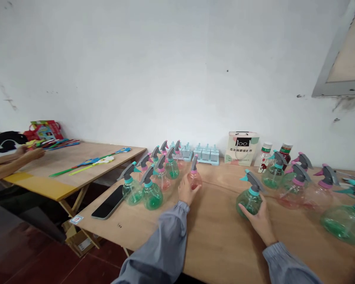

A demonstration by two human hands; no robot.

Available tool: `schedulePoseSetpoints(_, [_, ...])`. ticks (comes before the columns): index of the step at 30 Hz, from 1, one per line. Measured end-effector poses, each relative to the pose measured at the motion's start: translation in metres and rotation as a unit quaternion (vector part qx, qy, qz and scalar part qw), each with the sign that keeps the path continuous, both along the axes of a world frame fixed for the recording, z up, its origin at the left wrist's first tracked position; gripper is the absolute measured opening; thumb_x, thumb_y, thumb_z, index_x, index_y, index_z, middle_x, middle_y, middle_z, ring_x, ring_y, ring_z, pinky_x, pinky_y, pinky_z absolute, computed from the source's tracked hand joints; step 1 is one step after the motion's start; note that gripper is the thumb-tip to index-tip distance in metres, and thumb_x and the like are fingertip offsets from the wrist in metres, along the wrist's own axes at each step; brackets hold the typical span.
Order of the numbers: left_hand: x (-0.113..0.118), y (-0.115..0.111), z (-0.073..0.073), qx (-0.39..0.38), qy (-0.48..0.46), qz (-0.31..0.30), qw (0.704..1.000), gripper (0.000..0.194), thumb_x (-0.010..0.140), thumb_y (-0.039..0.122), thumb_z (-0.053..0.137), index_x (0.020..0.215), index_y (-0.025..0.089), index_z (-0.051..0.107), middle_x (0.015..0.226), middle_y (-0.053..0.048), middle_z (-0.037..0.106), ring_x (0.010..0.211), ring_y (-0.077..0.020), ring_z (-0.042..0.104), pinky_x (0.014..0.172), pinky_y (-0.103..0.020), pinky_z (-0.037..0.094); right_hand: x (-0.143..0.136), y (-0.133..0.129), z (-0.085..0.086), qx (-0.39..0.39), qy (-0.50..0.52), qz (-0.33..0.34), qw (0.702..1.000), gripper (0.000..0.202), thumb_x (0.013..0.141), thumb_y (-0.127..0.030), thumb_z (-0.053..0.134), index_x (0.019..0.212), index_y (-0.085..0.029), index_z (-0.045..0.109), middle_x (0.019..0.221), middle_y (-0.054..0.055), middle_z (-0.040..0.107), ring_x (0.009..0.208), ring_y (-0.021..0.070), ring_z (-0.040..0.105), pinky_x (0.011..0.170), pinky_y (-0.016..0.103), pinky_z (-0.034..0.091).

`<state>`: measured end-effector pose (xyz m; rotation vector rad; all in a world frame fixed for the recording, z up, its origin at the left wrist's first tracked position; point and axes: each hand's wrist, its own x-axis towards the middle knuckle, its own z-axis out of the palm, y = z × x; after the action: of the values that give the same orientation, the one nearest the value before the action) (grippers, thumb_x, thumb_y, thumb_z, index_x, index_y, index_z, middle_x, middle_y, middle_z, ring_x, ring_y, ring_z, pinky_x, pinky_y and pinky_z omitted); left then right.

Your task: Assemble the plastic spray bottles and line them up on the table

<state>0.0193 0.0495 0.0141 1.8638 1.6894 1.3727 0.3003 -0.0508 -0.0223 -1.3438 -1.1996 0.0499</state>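
- The left hand has its fingers curved around a round, clear pink plastic spray bottle with a grey and pink head; whether this bottle touches the table cannot be told.
- The right hand holds a round, clear green plastic spray bottle with a grey and turquoise head, thumb across its front, fingers mostly hidden behind; the bottle leans slightly.
- Both bottles are above the bare middle of the light brown wooden table, well apart from each other.
- To the left, a close group of similar pink and green spray bottles stands upright, near a black-screened phone.
- To the right, another, looser group of such spray bottles stands, some overlapping in view.
- The work seems to be partway: two groups are standing, while the two gripped bottles are not yet released.
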Motion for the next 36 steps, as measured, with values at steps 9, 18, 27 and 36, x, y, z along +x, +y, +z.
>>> schedulePoseSetpoints(9, [0.013,0.107,0.022,0.005,0.05,0.057,0.997,0.081,0.08,0.031,0.075,0.145,0.02,0.028,0.148,-0.021,0.042,0.141,-0.0326,0.042,0.11,-0.044,0.039,0.0,0.003,-0.006,-0.011,0.012,0.003,1.0,0.103,0.061,-0.074,0.074,0.138,-0.015,0.039,0.131,0.021,0.052,0.12,0.0373,0.051,0.102,0.056,0.042])
schedulePoseSetpoints(18, [0.02,0.135,0.036,-0.007,0.06,0.092,0.994,0.072,0.078,0.029,0.078,0.138,0.018,0.039,0.137,-0.022,0.048,0.133,-0.0365,0.047,0.103,-0.045,0.044,-0.001,0.004,-0.016,-0.023,0.011,0.027,0.999,0.1,0.065,-0.071,0.073,0.141,-0.018,0.035,0.133,0.02,0.052,0.121,0.0375,0.052,0.099,0.056,0.045])
schedulePoseSetpoints(27, [0.029,0.121,0.047,0.04,0.004,0.073,0.997,0.072,0.078,0.031,0.077,0.138,0.017,0.039,0.145,-0.023,0.041,0.142,-0.0375,0.037,0.113,-0.048,0.036,-0.005,0.0,-0.015,-0.011,-0.016,0.02,1.0,0.096,0.069,-0.067,0.072,0.142,-0.018,0.034,0.133,0.019,0.053,0.12,0.0361,0.055,0.1,0.055,0.047])
schedulePoseSetpoints(36, [0.071,-0.014,0.031,0.06,-0.112,-0.36,0.924,0.086,0.071,0.046,0.08,0.143,0.021,0.04,0.145,-0.017,0.047,0.138,-0.0336,0.043,0.118,-0.052,0.032,-0.043,0.0,-0.022,-0.041,-0.05,0.147,0.987,0.082,0.087,-0.058,0.057,0.153,-0.023,0.023,0.149,0.016,0.044,0.139,0.0315,0.043,0.114,0.052,0.036])
